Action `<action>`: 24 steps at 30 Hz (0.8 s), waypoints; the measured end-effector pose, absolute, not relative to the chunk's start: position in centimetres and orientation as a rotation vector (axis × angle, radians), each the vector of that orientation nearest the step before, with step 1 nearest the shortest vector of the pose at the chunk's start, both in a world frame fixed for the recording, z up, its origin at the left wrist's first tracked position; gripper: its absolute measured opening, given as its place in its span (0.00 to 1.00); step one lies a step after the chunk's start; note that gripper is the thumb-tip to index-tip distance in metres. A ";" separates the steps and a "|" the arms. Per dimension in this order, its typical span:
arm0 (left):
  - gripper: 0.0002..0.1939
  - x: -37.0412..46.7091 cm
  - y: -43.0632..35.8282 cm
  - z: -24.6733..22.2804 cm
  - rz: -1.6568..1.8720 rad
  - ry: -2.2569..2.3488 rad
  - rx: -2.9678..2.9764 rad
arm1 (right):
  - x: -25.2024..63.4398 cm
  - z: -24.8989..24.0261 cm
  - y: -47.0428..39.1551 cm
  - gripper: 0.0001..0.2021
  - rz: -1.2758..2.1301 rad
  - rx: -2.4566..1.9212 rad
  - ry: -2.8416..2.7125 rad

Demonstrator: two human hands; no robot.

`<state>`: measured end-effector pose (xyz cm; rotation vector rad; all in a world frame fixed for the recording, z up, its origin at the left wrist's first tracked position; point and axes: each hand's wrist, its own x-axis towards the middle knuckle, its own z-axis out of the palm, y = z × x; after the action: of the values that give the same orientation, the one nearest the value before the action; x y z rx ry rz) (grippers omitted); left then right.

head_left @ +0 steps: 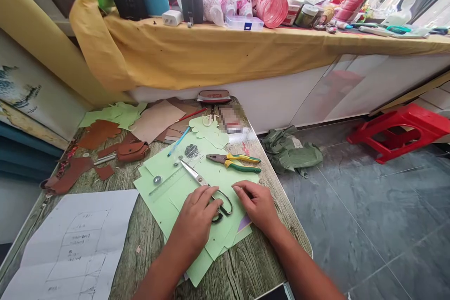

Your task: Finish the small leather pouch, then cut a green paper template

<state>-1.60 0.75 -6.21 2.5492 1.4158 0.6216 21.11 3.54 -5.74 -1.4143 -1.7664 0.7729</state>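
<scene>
My left hand [197,211] lies over the handles of a pair of scissors [199,179], its fingers bent round the near loop. The blades are together and point up and left across pale green sheets [165,199]. My right hand [259,204] rests just right of the handles, thumb and forefinger pinched together; whether a small thing is between them, I cannot make out. Beyond it lie pliers [235,161] with green and yellow grips. A clear ruler [165,183], a small round metal piece [157,180] and a dark bundle [191,151] are on the sheets.
Left on the wooden table [140,243] is a paper with a drawn pattern [75,243]. Brown leather scraps [98,134] and a small leather pouch [132,151] lie behind. A cluttered, yellow-draped ledge [211,56] runs across the back. A red stool [401,131] stands on the floor.
</scene>
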 end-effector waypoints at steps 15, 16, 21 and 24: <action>0.27 -1.9 1.4 -4.4 0.523 1.387 2.424 | 20.9 -5.4 3.1 0.11 0.695 -1.360 -2.143; 0.27 -1.9 1.4 -4.4 0.533 1.400 2.420 | 20.9 -5.4 3.1 0.12 0.699 -1.362 -2.134; 0.26 -1.7 1.6 -4.4 0.602 1.462 2.440 | 20.9 -5.3 3.1 0.15 0.744 -1.341 -2.085; 0.25 -1.2 1.6 -4.5 0.643 1.494 2.462 | 21.0 -5.4 3.2 0.15 0.774 -1.342 -2.033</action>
<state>-1.22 1.61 -4.47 2.4617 1.4942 0.6433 21.04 3.18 -5.40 -1.3420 -2.0330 0.7744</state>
